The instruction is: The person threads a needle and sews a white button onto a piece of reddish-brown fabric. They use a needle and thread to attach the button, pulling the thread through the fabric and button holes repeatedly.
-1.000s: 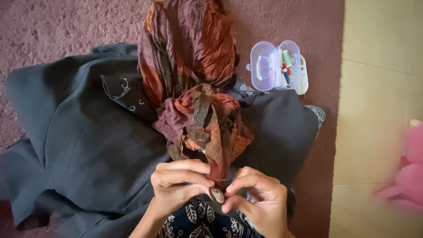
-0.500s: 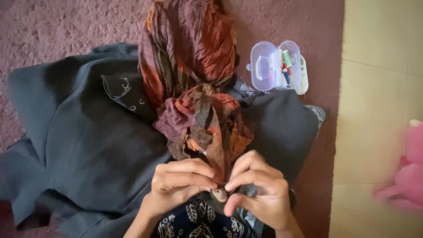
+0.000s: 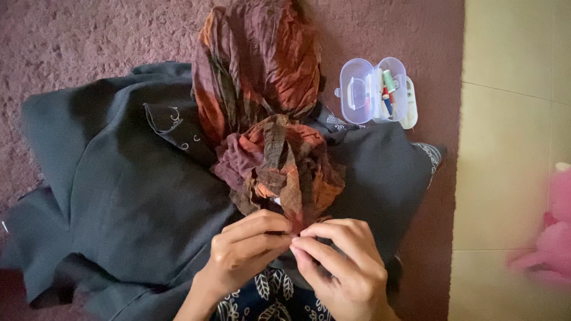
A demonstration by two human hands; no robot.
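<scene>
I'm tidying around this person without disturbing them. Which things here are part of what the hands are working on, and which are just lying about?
In use:
- left hand and right hand, fingertips pinching together at the edge of the rust-brown scarf
- open sewing kit, close by with thread spools, likely in use

Lying about:
- dark grey garment under the scarf
- pink soft thing on the tile floor
- purple carpet
</scene>
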